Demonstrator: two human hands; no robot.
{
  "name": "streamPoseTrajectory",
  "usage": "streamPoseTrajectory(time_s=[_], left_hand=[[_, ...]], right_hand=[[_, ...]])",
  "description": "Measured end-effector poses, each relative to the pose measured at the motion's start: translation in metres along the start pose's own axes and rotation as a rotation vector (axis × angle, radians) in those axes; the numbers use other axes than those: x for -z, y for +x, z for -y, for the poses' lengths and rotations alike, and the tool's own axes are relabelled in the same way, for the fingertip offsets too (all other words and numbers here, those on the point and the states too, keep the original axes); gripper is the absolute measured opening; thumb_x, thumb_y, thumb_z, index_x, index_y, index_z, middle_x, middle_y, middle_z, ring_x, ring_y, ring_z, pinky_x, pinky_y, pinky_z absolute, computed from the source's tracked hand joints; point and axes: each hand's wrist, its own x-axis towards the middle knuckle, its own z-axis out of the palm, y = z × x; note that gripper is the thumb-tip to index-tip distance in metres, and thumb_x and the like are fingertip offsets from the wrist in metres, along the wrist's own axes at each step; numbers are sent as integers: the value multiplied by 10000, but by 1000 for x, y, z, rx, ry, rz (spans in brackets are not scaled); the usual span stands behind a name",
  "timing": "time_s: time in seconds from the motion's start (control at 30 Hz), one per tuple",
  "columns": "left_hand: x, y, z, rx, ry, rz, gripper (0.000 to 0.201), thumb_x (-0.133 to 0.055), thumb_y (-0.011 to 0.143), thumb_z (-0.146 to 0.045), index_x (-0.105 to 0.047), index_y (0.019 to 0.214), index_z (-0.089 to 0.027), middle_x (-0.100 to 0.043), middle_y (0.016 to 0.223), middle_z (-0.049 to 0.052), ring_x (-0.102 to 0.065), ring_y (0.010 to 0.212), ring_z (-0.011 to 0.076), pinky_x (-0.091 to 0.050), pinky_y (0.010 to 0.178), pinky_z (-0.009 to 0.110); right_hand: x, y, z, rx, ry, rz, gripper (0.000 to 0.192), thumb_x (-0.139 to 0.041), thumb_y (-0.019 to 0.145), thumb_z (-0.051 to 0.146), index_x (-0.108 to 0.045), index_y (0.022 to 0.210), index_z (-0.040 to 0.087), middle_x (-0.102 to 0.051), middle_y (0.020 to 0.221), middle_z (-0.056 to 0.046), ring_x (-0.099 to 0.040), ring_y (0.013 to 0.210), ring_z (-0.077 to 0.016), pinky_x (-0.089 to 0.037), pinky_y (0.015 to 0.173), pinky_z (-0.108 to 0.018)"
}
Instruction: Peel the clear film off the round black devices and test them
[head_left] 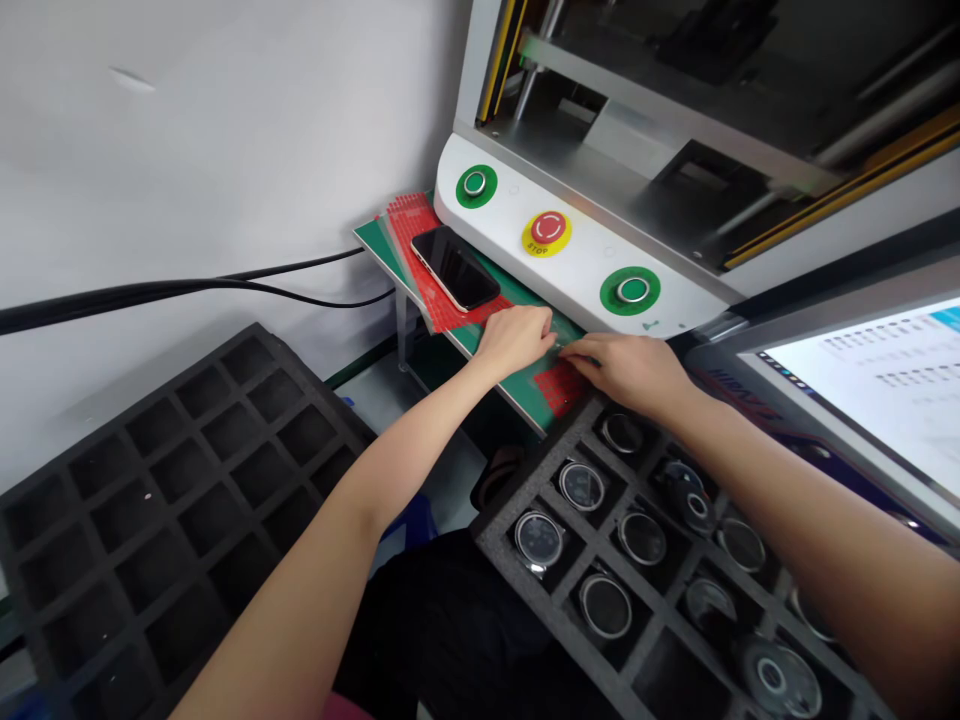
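My left hand (516, 338) and my right hand (634, 372) meet on a green shelf (487, 345) just under the white control panel (570, 250) of a machine. Their fingertips touch at a small item between them, too hidden to identify. A red dotted sheet (561, 385) lies under my right hand. A black foam tray (637, 570) with several round metal parts in its pockets sits right below my right wrist.
A black phone (454, 267) lies on red sheets (420, 250) at the shelf's left end. The panel has two green buttons (475, 184) and a red stop button (547, 230). An empty black foam tray (150, 500) stands left. A lit screen (877, 390) is right. Cables (225, 285) run along the wall.
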Motion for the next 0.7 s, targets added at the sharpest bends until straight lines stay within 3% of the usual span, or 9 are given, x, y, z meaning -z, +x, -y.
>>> streamPoseTrajectory(time_s=[0.13, 0.33, 0.7], left_hand=[[-1, 1, 1, -4, -9, 2, 117, -592, 872, -266, -666, 854, -178, -708, 881, 81, -651, 901, 267, -449, 759, 341], [-1, 0, 1, -3, -23, 13, 117, -575, 880, -249, -668, 894, -179, -704, 915, 86, -639, 946, 265, -441, 800, 343], [0, 1, 0, 9, -14, 1, 118, -585, 866, -268, -667, 851, -185, -708, 874, 81, -648, 896, 268, -437, 763, 341]], right_hand=[[0, 1, 0, 0, -7, 6, 299, -438, 899, 273, -723, 976, 230, -720, 998, -31, -653, 825, -218, -359, 566, -283], [0, -1, 0, 1, -17, -1, 328, -431, 918, 290, -700, 1095, 228, -709, 1048, -44, -657, 865, -227, -374, 585, -290], [8, 5, 6, 72, -105, 80, 213, -487, 896, 216, -694, 929, 180, -717, 964, -55, -661, 769, -217, -296, 529, -288]])
